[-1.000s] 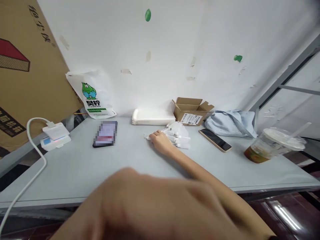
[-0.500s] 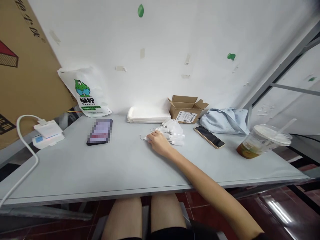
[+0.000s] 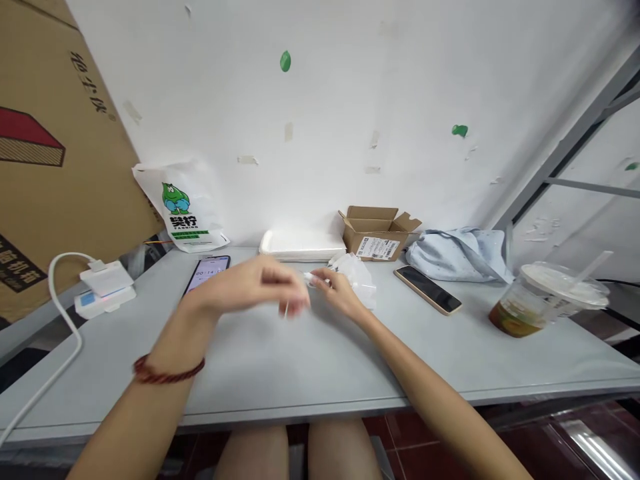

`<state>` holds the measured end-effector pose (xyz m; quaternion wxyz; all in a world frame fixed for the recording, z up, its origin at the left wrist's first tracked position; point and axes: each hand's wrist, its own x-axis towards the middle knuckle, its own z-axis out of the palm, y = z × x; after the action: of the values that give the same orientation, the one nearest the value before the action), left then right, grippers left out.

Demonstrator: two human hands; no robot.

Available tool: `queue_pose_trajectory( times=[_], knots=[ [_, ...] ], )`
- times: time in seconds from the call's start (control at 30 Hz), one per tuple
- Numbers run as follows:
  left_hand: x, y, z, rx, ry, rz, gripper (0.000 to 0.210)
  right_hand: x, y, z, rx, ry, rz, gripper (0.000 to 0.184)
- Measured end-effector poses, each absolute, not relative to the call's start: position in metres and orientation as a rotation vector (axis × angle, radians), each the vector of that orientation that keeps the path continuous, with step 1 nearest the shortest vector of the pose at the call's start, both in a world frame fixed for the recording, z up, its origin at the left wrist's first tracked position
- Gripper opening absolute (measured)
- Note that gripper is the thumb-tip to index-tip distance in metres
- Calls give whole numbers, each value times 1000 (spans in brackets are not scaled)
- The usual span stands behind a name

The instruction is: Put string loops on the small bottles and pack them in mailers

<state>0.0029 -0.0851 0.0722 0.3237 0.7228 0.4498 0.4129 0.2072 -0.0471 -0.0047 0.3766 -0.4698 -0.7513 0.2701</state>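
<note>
My left hand (image 3: 257, 287) hangs over the middle of the table, bent down at the wrist and blurred by motion. Its fingers are curled together, and a thin whitish bit shows at their tips, too small to name. Close beside it, my right hand (image 3: 339, 293) pinches a small white plastic piece (image 3: 309, 276) between thumb and fingers. Just behind the right hand lies a pile of translucent white plastic pieces (image 3: 361, 277), partly covered by the hand.
White flat trays (image 3: 303, 241) are stacked by the wall beside an open cardboard box (image 3: 373, 233). To the right are a phone (image 3: 429, 289), a light blue cloth (image 3: 457, 255) and a drink cup (image 3: 537, 303). Leftward are another phone (image 3: 207, 270), a bag (image 3: 187, 207) and a cabled white device (image 3: 106, 288).
My left hand has come into view from the lower left and reached the right hand. The right hand stays near the pile, lifted a little. The view has tilted up slightly.
</note>
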Motion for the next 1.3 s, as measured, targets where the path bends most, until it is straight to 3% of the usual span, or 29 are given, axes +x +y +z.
queue_pose_trajectory(
  times=[0.1,0.23,0.37,0.8,1.3],
  knots=[
    [10,-56,57,1940,1233,1037,16,210,-45,-2,-1175,-1782,854,30],
    [11,-37,21,1841,1136,973,35,210,-45,-3,-1123,-1740,932,31],
    [12,-38,2,1820,1086,921,28,209,-47,-6,-1112,-1744,961,35],
    [20,-46,4,1579,1048,969,29,214,-43,-10,-1149,-1640,887,41],
    [31,-43,-4,1202,967,1089,40,207,-50,-8,-1004,-1555,1186,42]
  ],
)
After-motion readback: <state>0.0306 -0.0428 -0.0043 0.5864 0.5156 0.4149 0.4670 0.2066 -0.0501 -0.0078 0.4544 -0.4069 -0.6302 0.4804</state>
